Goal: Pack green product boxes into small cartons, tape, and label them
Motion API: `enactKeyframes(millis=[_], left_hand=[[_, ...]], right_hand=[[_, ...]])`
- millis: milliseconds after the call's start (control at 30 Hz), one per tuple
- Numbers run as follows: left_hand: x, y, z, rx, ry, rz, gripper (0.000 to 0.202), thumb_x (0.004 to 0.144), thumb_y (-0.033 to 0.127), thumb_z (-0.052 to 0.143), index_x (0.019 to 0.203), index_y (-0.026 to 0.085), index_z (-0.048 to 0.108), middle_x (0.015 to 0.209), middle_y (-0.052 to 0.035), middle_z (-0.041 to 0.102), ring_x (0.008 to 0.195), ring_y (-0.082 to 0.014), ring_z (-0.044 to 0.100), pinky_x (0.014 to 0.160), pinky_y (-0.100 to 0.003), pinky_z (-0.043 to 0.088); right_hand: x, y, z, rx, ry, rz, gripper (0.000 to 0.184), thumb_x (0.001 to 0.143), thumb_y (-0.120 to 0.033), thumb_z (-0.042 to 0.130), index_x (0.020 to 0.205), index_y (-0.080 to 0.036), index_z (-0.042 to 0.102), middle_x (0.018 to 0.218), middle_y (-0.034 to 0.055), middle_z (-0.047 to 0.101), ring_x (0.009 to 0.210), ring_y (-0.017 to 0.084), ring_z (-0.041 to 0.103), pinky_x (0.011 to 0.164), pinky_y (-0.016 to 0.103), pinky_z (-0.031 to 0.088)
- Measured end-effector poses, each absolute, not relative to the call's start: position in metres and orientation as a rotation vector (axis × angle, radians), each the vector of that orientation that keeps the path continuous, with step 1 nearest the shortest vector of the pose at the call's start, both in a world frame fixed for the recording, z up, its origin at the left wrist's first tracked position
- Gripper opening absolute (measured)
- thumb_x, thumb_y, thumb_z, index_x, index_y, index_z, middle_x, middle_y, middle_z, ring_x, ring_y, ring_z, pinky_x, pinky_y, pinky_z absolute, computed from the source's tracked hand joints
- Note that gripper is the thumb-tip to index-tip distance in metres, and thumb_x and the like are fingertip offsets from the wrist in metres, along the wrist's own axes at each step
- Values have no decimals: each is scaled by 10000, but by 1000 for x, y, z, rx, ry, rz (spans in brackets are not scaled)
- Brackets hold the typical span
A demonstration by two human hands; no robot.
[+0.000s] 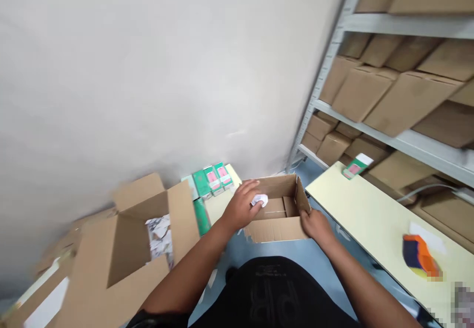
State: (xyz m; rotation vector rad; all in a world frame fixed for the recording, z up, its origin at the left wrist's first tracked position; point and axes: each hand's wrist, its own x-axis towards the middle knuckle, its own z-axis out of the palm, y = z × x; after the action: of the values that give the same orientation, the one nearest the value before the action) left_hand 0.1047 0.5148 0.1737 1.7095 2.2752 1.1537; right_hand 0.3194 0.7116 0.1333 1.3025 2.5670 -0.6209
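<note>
A small open cardboard box (276, 229) is held in front of me above the blue floor. My left hand (242, 204) is at its left rim, fingers closed on a small white crumpled piece (259, 200) over the box opening. My right hand (314, 224) grips the box's front right corner. Inside the box I see only its brown bottom flaps.
A large open carton (122, 254) with white wrapped items stands at the left. Green and pink packets (213, 179) lie by the wall. A pale table (374, 214) runs along the right with a packet (354, 166) and an orange-blue object (420, 255). Metal shelves (403, 140) hold brown boxes.
</note>
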Motion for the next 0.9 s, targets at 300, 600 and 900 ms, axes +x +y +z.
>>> enactKeyframes(millis=[300, 600, 900], left_hand=[[189, 626, 93, 1052, 2149, 1103, 829, 849, 349, 675, 1577, 202, 307, 1578, -180, 451, 1474, -311, 435, 1222, -486, 352], [193, 716, 69, 1392, 2009, 1005, 947, 767, 378, 756, 1577, 184, 305, 1666, -207, 282, 1562, -348, 262, 1262, -510, 286], [158, 845, 41, 1056, 1657, 1106, 425, 992, 456, 439, 1272, 191, 618, 1201, -135, 735, 1145, -268, 700, 978, -424, 561]], right_hand=[[427, 783, 120, 1626, 2414, -766, 525, 1035, -360, 314, 1099, -71, 748, 1121, 232, 754, 1073, 323, 709, 868, 352, 490], [453, 822, 102, 1911, 2216, -863, 533, 1045, -402, 323, 1137, -83, 739, 1109, 224, 762, 1068, 316, 720, 890, 357, 496], [459, 874, 70, 2317, 1952, -943, 555, 1034, -416, 320, 1166, -61, 726, 1153, 226, 749, 1135, 298, 703, 935, 332, 489]])
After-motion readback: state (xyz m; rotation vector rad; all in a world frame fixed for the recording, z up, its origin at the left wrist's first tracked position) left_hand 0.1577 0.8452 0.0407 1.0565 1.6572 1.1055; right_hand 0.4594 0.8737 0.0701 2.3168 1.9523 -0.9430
